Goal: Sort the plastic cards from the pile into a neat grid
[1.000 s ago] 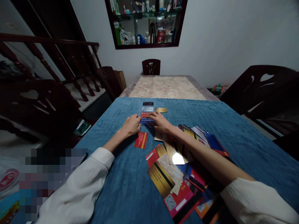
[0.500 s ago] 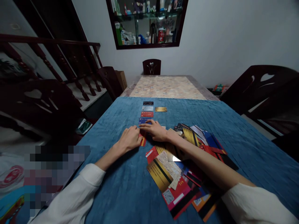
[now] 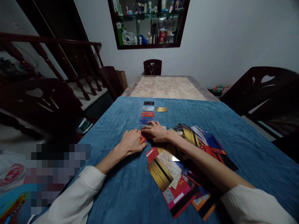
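Note:
A red card with yellow marks (image 3: 142,138) lies mostly hidden between my two hands, just below the column of cards. My left hand (image 3: 132,141) is at its left side, fingers curled down on it and thumb toward the right. At its upper right edge, my right hand (image 3: 157,132) has its bent fingertips on the same card. Above, a column holds a blue card (image 3: 146,120), a red card (image 3: 148,114), a silver card (image 3: 148,108) and a black card (image 3: 149,103). One gold card (image 3: 161,109) lies to the right of the silver one.
A loose heap of overlapping cards, with a gold card (image 3: 160,174) near its left edge, spreads under and around my right forearm. A blue cloth (image 3: 116,193) covers the near table. Dark wooden chairs (image 3: 268,90) stand around it, and a banister (image 3: 70,74) is at the left.
My left hand has turned slightly and its thumb now reaches farther right. My right fingers have drawn back off the blue card, down to the red card's edge.

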`<state>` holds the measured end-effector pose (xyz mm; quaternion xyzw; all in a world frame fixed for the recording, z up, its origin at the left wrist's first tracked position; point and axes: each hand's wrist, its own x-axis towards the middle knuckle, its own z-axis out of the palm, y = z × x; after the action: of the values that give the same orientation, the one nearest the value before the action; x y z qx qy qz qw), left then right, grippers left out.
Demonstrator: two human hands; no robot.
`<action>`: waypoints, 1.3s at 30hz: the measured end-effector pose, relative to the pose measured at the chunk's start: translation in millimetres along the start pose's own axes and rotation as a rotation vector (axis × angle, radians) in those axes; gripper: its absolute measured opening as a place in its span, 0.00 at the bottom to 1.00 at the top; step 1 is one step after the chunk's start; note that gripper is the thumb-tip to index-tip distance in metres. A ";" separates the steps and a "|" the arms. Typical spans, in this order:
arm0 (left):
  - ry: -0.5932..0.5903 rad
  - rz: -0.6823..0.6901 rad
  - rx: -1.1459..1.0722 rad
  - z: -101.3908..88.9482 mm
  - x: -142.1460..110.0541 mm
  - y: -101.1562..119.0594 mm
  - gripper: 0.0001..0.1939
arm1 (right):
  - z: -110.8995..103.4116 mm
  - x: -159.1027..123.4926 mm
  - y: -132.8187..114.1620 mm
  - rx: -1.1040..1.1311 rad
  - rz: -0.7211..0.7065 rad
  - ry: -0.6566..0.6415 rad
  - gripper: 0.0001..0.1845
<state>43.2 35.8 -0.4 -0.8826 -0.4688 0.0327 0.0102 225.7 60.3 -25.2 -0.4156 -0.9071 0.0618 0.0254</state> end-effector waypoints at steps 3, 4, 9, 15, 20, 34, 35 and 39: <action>0.005 0.004 0.002 1.5 0.0 -0.8 0.26 | 0.6 -4.6 1.7 -0.017 0.029 0.015 0.27; 0.007 0.003 0.000 1.5 -0.1 -1.5 0.26 | 1.1 -6.0 2.2 -0.021 0.038 0.022 0.27; 0.000 -0.003 -0.020 -0.5 -0.8 -6.8 0.21 | 3.4 -11.2 4.4 -0.024 0.073 0.045 0.25; -0.018 0.027 -0.074 0.3 0.9 -13.6 0.16 | 3.7 -17.5 6.0 0.005 0.091 0.078 0.27; -0.006 0.094 -0.095 1.5 2.6 -18.0 0.12 | 1.6 -21.1 4.4 0.015 0.093 0.086 0.22; -0.030 0.153 -0.349 -14.9 7.7 -36.0 0.14 | -5.7 -25.7 2.4 0.087 0.033 0.151 0.16; -0.022 0.158 -0.374 -14.6 9.1 -38.3 0.15 | -5.2 -25.2 2.7 0.095 0.035 0.170 0.16; 0.015 0.141 -0.418 -11.5 14.6 -44.7 0.16 | -2.7 -21.9 3.7 0.105 0.077 0.213 0.17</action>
<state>15.1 73.0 12.5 -0.8963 -0.4026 -0.0712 -0.1719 243.1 46.4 -22.9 -0.4525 -0.8781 0.0659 0.1408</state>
